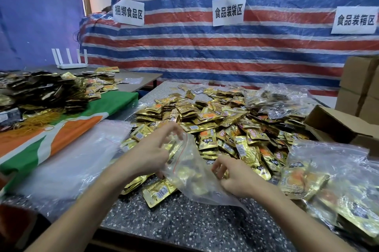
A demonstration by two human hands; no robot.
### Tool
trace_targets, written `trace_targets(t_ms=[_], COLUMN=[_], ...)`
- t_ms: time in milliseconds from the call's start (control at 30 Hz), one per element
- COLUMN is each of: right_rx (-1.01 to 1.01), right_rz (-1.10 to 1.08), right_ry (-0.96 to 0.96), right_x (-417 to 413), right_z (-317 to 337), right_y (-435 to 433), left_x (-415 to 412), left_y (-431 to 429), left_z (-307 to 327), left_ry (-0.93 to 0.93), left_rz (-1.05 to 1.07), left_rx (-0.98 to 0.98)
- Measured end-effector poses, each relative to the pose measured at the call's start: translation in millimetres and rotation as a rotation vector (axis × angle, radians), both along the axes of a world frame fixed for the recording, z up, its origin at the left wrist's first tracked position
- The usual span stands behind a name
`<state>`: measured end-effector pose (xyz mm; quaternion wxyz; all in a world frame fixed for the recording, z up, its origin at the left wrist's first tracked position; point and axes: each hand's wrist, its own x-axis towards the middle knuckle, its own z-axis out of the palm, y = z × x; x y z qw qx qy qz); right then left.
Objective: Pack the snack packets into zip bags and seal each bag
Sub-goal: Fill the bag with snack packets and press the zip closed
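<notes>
Fingers point(174, 128) of the left hand point(152, 154) curl onto the mouth of a clear zip bag point(190, 177), pinching its rim beside the red zip line. The right hand point(238, 180) pinches the opposite edge, at four o'clock from the left. The bag sags onto the speckled table point(164, 227), at six o'clock from the heap of gold snack packets point(215, 116). I'd judge the film light, limp and slippery, best taken at the stiffer zip strip. Signs point(228, 11) on the striped tarp point(205, 50) at twelve o'clock read 捆绑食品区, 食品装袋区 and 食品装箱区; the packets' print is too blurred to read.
</notes>
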<state>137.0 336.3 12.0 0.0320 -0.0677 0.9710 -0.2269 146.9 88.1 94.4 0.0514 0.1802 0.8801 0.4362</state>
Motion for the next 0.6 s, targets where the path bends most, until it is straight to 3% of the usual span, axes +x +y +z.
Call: trace_targets(t_ms=[267,367,467,600], right_rx=[0.057,0.182,0.097,0.168], right_rz=[0.012,0.055,0.069,0.065], right_ry=[0.037,0.115,0.075,0.094], right_x=[-2.8,-5.5,-5.8,-4.5], right_z=[-12.5,-19.9,-20.8,-19.1], right_y=[8.3,6.9,7.0,9.3], left_x=[-1.1,-1.5,-4.4,-7.0], left_y=[-5.9,-5.2,-6.3,-7.2], left_z=[-1.4,-1.1,1.7,4.4], left_ry=[0.057,0.232,0.289,0.224], left_rz=[-0.053,0.022,0.092,0.140], left_rx=[-0.024,-0.212,-0.286,-0.088])
